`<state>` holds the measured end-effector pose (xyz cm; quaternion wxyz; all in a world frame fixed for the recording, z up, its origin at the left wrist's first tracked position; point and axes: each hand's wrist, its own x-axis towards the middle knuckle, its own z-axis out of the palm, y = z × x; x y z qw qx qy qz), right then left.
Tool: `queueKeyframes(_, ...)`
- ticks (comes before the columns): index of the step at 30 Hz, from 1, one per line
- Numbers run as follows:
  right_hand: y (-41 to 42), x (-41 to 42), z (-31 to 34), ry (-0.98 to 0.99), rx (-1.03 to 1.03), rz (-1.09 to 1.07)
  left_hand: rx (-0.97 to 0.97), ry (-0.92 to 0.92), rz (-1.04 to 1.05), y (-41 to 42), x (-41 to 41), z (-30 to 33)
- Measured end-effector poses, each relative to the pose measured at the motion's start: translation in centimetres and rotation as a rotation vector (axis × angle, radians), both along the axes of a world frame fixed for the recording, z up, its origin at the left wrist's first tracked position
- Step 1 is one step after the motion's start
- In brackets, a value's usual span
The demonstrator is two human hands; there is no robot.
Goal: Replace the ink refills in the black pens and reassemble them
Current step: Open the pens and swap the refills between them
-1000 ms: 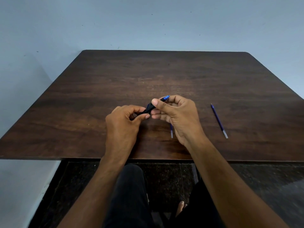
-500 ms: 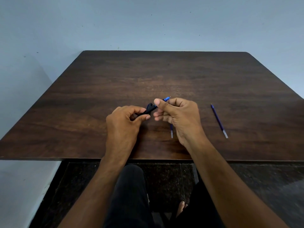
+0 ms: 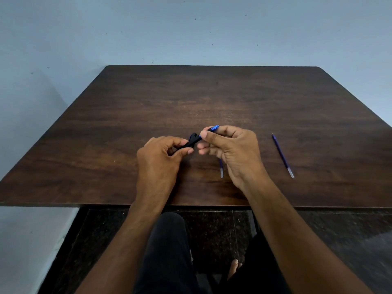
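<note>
Holding a black pen (image 3: 193, 140) between both hands above a dark wooden table (image 3: 148, 107), a seated person grips its rear barrel in the curled left hand (image 3: 159, 160) while the right hand (image 3: 231, 149) pinches the front section, whose blue tip (image 3: 216, 127) pokes out beyond the thumb and forefinger. Compared with a second ago, the two hands have drawn slightly apart: a short stretch of blue now shows at the joint between the black barrel and the right thumb, and the black clip end stands a little higher between the hands. The hands themselves sit in nearly the same spot over the near half of the table. Counted, there is one pen in hand and two loose blue refills on the table: the first refill (image 3: 221, 169) lies just under the right hand, its pale end showing beside the wrist; the second refill (image 3: 283, 155) lies well to the right of that hand, slanting away from the person, untouched since the earlier frames.
</note>
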<state>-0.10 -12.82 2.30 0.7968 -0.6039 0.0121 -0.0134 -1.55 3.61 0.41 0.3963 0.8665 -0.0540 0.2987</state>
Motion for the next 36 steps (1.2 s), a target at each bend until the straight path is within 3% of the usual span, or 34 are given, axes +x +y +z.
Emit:
queueKeyframes(24,0.25,0.02,-0.12,0.013,-0.070,-0.071,-0.021,-0.004,-0.006,-0.02,0.05,-0.03)
queueKeyframes(36,0.35,-0.05,-0.33,0.008,0.013,-0.063,-0.011,-0.007,0.004,0.12,0.10,-0.26)
